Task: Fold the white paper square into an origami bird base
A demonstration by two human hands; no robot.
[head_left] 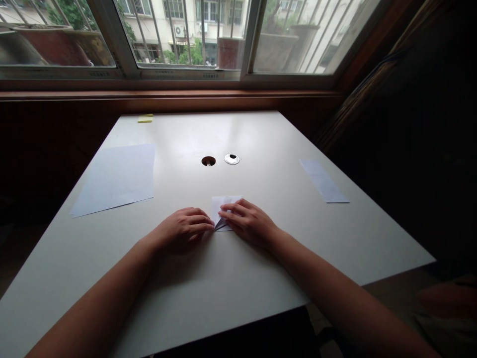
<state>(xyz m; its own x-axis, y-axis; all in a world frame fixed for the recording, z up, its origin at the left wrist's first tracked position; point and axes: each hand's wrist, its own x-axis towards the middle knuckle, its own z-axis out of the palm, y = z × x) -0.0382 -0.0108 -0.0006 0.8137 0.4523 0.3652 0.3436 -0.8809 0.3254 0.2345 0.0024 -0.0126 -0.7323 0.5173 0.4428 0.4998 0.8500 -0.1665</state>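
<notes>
A small folded sheet of white paper (217, 205) lies on the white table, with one flap lifted near its lower left corner. My left hand (186, 226) holds that corner, its fingertips closed on the paper's edge. From the right, my right hand (249, 221) rests over the sheet, fingers together and bent, the fingertips touching the flap. My right hand covers much of the paper's right half. Both thumbs are mostly hidden.
A stack of larger white sheets (119, 176) lies at the table's left, a narrow paper strip (324, 183) at the right. Yellow sticky notes (145, 119) sit at the far edge. Mid-table are a cable hole (208, 161) and a round metal cover (232, 159). A window (186, 35) stands behind.
</notes>
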